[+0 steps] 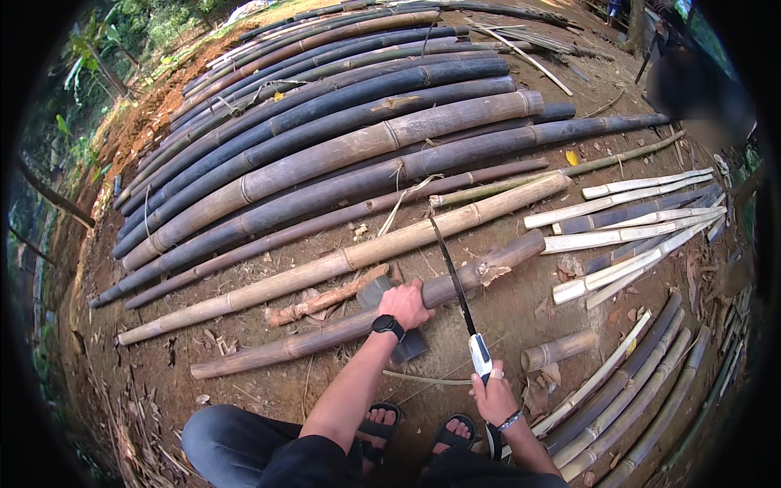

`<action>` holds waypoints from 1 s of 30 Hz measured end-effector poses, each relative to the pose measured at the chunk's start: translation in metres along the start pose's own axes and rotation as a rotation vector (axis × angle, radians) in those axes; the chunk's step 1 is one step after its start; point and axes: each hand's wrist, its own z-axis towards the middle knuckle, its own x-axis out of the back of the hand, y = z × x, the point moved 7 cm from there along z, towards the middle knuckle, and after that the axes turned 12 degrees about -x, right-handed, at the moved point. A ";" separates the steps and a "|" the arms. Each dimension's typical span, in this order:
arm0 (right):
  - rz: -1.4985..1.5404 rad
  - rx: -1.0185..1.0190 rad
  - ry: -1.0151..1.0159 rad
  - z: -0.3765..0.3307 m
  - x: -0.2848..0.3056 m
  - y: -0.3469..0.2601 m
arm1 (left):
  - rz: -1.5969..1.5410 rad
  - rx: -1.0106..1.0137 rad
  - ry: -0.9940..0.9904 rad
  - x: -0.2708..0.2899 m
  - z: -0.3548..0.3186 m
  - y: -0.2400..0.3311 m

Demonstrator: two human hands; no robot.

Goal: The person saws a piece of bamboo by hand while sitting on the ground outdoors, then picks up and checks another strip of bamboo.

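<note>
Left hand [404, 304], black watch at the wrist, clamped over a long brown bamboo pole [325, 332] lying across bare dirt ground [268, 382], just near of a paler tan bamboo pole [342, 262]. Right hand [493, 398] gripping the white handle of a long dark-bladed machete [457, 285], blade angled up and far across the held pole. Short cut bamboo section [557, 350] on the ground right of the blade. Pale split bamboo strips [634, 236] stacked to the right; dark, heavy bamboo culms [342, 122] ranked on the far side.
</note>
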 end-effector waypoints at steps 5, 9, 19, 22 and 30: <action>-0.042 0.149 0.044 -0.015 -0.005 0.016 | -0.001 0.011 -0.016 0.001 -0.001 -0.004; 0.165 -0.058 -0.165 -0.002 -0.019 0.046 | 0.006 -0.007 -0.017 0.001 -0.004 0.003; 0.148 -0.037 -0.167 0.008 -0.015 0.029 | 0.018 -0.027 0.013 0.001 -0.003 -0.002; 0.216 -0.037 -0.158 0.004 -0.013 0.033 | 0.030 -0.014 -0.007 0.000 0.001 0.001; 0.153 0.065 -0.061 0.005 -0.012 0.038 | 0.018 -0.032 0.008 0.003 0.001 0.006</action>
